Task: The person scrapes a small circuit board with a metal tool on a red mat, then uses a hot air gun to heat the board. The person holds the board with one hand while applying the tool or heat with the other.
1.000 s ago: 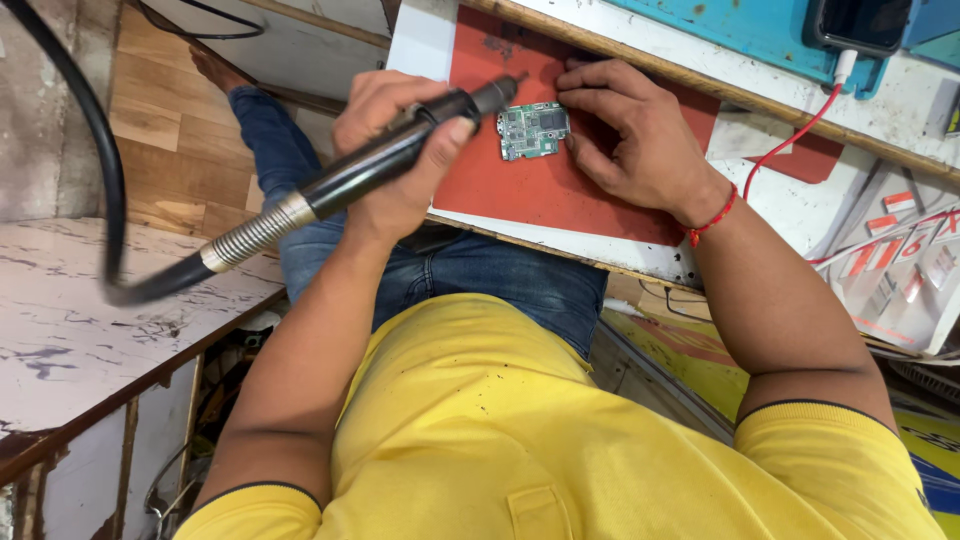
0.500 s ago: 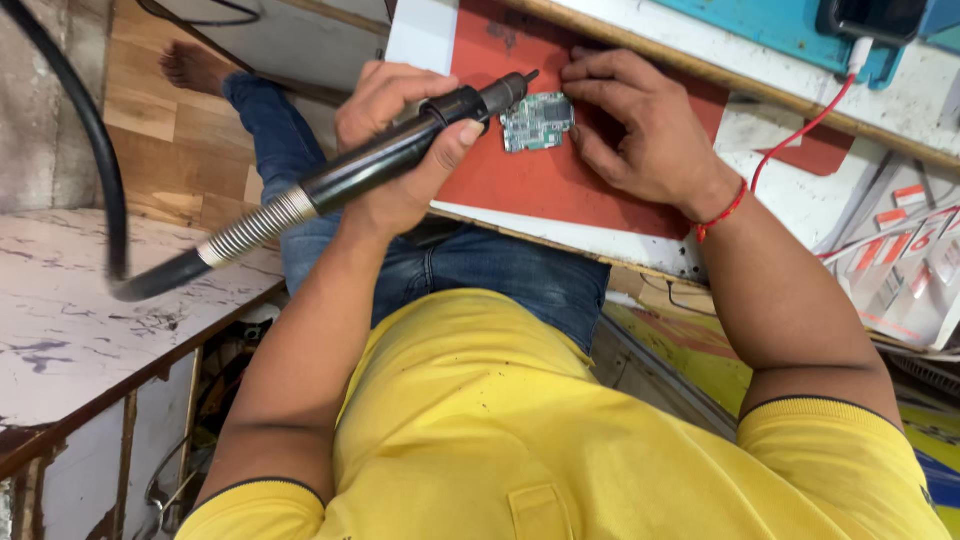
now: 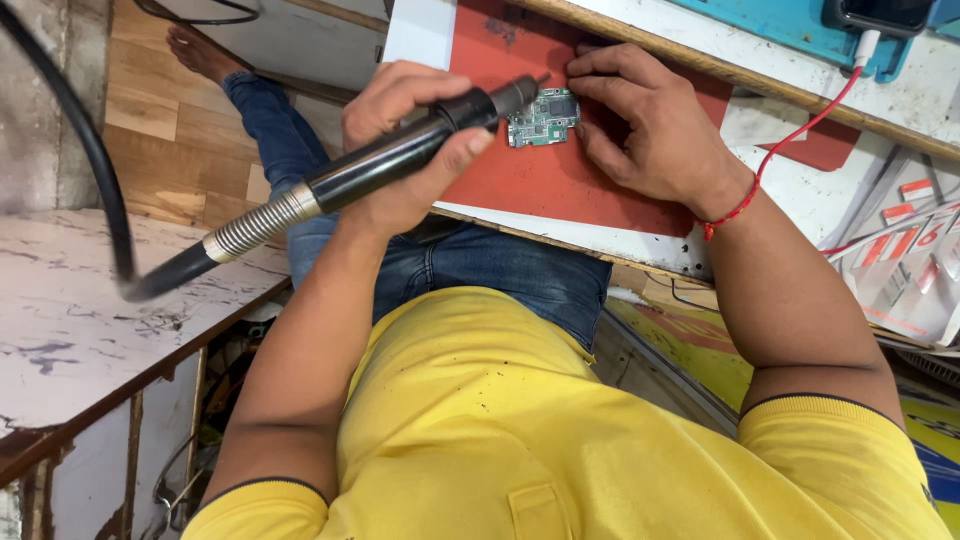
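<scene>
A person's left hand [image 3: 410, 150] grips a black hot-air wand [image 3: 400, 160], its tip aimed at a small green circuit board [image 3: 541, 117] on a red mat [image 3: 560, 180]. The right hand [image 3: 650, 125] pins the board flat. Heating appears underway; next calls for a steady tip.

White packets [image 3: 905, 270] with red labels, flat, stacked at counter's right edge. Dark phone screen [image 3: 880, 12] top right, on blue stand.
</scene>
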